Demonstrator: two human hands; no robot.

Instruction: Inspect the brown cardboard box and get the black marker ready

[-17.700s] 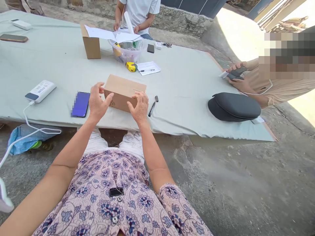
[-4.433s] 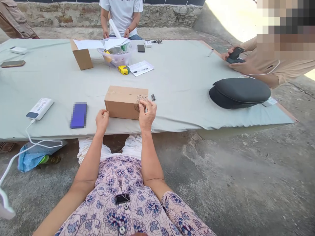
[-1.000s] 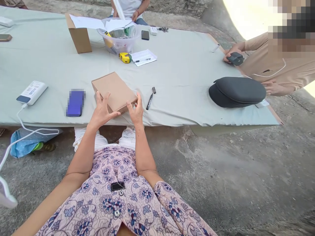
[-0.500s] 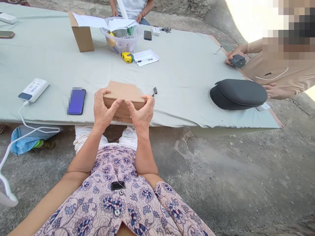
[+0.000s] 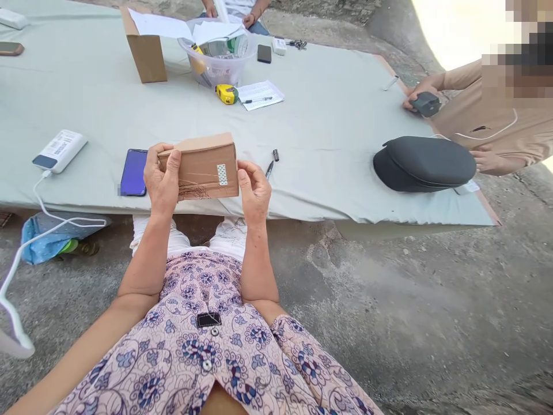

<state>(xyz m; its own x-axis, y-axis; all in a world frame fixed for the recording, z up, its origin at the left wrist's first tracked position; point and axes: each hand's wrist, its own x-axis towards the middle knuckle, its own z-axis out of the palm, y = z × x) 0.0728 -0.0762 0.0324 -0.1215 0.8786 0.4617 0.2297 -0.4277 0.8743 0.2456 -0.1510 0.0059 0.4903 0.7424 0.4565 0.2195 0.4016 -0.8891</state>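
Observation:
A small brown cardboard box [image 5: 205, 170] is tilted up above the table's near edge, showing a side with a white patterned sticker and dark scribbles. My left hand [image 5: 162, 178] grips its left end, thumb across the front. At the box's right end is my right hand [image 5: 254, 193], its fingers curled with the thumb near the fingertips by the box's edge; whether it pinches anything is hidden. Just right of that hand lie a black marker [image 5: 270, 170] and its cap [image 5: 276, 155]. A phone with a blue screen [image 5: 134, 172] lies left of my left hand.
On the cloth-covered table [image 5: 324, 132] are a white power bank [image 5: 61, 151], an open carton [image 5: 149, 59], a plastic basket [image 5: 224, 70], a yellow tape measure [image 5: 227, 94] and a black case [image 5: 425, 164]. One person's hand at right holds a dark object [image 5: 425, 104]; another person sits opposite.
The box has tipped so its stickered side faces me, and has shifted slightly left with my left hand. My right hand has moved from the box's front to its right end.

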